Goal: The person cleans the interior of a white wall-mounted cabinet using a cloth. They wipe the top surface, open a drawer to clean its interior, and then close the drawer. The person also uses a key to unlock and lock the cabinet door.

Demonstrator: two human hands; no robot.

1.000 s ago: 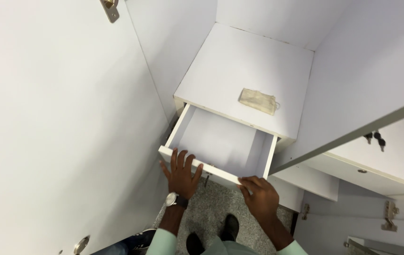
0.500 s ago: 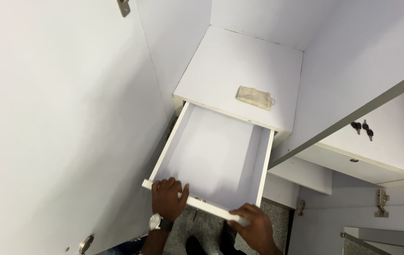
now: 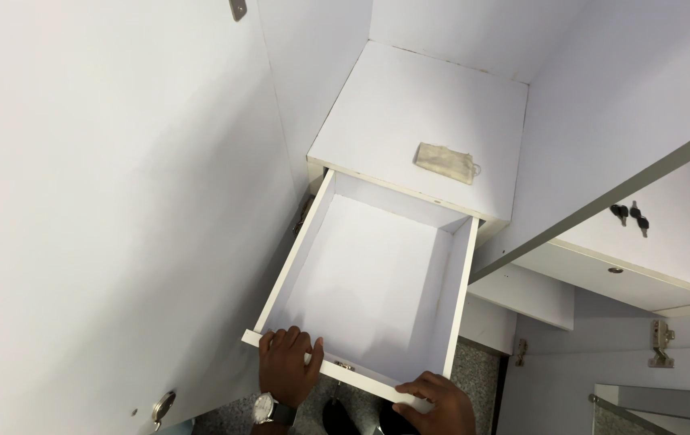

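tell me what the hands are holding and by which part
Both hands, left hand and right hand, grip the white drawer by its front edge.

No packages, labels, signs or screens in view.

Nothing here bears print or a display: the surfaces are plain white panels, and the only loose item, a small beige cloth (image 3: 446, 163) on the shelf (image 3: 377, 121) above the drawer (image 3: 462, 294), is unwrapped and unmarked.
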